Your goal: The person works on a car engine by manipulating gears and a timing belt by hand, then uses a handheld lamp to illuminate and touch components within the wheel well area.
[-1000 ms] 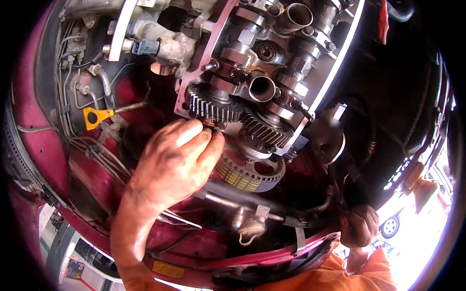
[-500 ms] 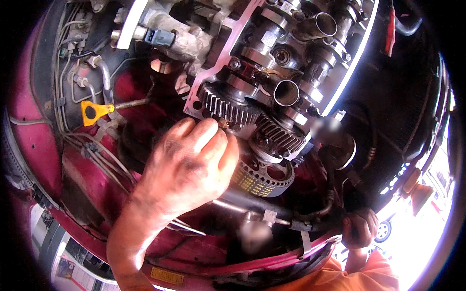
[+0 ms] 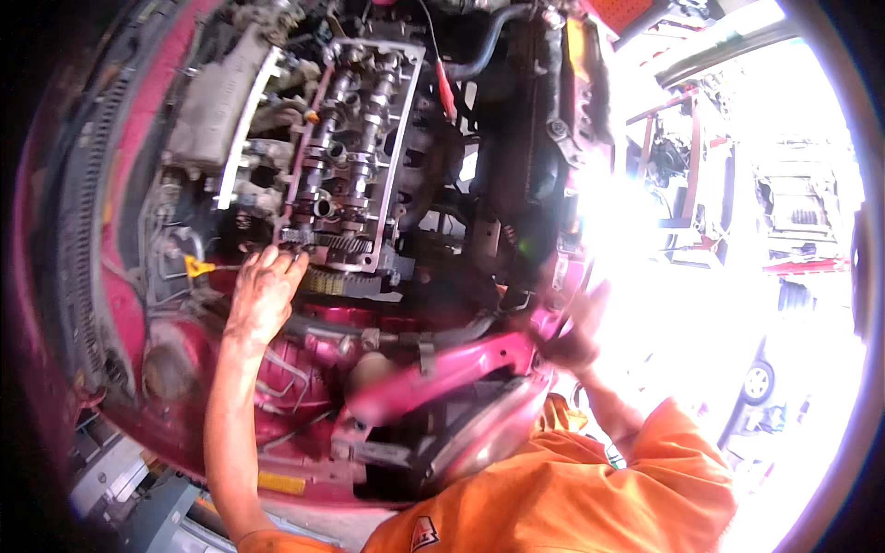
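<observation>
My left hand (image 3: 261, 300) reaches over the engine, at the front end of the cylinder head (image 3: 398, 138). Its fingers curl down beside the camshaft gear (image 3: 300, 237); whatever lies under the fingertips is hidden. Next to that gear sits a second toothed gear (image 3: 346, 244), and just below is the toothed timing belt (image 3: 346, 283) with yellow print. Two camshafts run lengthwise through the uncovered head. Blurred by motion, my right hand (image 3: 576, 334) hovers by the pink body edge on the right, its fingers apart and nothing seen in it.
A yellow dipstick handle (image 3: 196, 266) stands left of my left hand. Hoses and pipes cross in front of the engine, above the pink front crossmember (image 3: 442, 369). A red-handled tool (image 3: 447, 92) hangs at the far side. Bright workshop floor with a wheel (image 3: 759, 382) lies right.
My view has drawn back and swung right, showing more of the engine bay. My left hand stays by the gears. My right hand has come off the body edge, its fingers spreading.
</observation>
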### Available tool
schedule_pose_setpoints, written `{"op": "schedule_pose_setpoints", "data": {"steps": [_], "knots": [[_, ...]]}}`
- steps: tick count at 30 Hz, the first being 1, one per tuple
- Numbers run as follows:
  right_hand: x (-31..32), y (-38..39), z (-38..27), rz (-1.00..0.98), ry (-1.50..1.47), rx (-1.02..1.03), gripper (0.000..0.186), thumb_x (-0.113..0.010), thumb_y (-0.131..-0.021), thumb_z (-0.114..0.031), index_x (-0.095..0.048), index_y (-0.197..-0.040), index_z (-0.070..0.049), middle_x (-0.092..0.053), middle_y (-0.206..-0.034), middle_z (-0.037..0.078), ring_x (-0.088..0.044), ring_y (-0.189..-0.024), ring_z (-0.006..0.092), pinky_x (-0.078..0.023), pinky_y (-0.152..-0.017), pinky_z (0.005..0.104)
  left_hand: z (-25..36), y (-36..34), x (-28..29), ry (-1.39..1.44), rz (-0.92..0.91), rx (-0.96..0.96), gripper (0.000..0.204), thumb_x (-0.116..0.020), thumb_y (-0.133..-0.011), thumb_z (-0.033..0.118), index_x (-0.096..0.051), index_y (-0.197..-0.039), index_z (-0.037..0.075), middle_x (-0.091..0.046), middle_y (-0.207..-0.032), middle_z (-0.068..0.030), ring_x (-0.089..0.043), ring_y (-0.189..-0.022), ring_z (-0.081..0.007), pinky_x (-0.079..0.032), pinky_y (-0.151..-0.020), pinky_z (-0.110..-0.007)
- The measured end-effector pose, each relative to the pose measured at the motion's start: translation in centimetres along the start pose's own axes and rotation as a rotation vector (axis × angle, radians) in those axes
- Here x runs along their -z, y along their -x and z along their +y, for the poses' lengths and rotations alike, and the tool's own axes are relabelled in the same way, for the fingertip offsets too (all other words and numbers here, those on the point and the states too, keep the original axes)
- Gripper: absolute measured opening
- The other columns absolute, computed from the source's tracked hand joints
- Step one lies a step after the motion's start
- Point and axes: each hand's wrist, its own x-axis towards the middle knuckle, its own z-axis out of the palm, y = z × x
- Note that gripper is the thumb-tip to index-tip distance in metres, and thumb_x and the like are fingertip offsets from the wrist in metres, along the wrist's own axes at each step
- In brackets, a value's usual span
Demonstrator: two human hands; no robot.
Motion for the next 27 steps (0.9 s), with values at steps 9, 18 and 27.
{"op": "schedule_pose_setpoints", "data": {"steps": [9, 18, 27], "knots": [[4.9, 3.6, 14.5, 0.045, -0.093, -0.613, 0.070, -0.078, -0.073, -0.021, -0.048, -0.136, -0.009, -0.064, -0.113, 0.021, -0.065, -0.099, 0.0368, -0.053, -0.084, 0.0441, 12.9, 12.0, 17.2, -0.056, 0.623, 0.148, 0.023, -0.071, -0.083, 0.012, -0.068, -0.103, 0.002, -0.068, -0.092, -0.0119, -0.062, -0.081, -0.0310, -0.051, -0.072, -0.039], [1.9, 16.6, -15.7, -0.464, -1.869, -0.695, 0.080, -0.080, -0.064, -0.016, -0.050, -0.135, 0.002, -0.058, -0.131, 0.015, -0.056, -0.119, 0.0274, -0.042, -0.106, 0.0400, 37.7, 35.6, -0.5, 1.747, 0.551, 0.735, 0.041, -0.075, -0.080, 0.041, -0.070, -0.093, 0.002, -0.068, -0.097, -0.0080, -0.050, -0.068, -0.0083, -0.040, -0.061, -0.025], [-1.4, 21.7, -35.0, -0.713, -1.800, -0.531, 0.068, -0.076, -0.078, -0.009, -0.046, -0.139, -0.004, -0.052, -0.136, 0.010, -0.048, -0.126, 0.0202, -0.037, -0.107, 0.0343, 45.8, 43.5, -2.5, 2.305, 0.488, 0.568, 0.086, -0.053, -0.085, 0.071, -0.048, -0.131, -0.001, -0.063, -0.108, -0.0124, -0.055, -0.075, -0.0155, -0.044, -0.063, -0.027]]}}
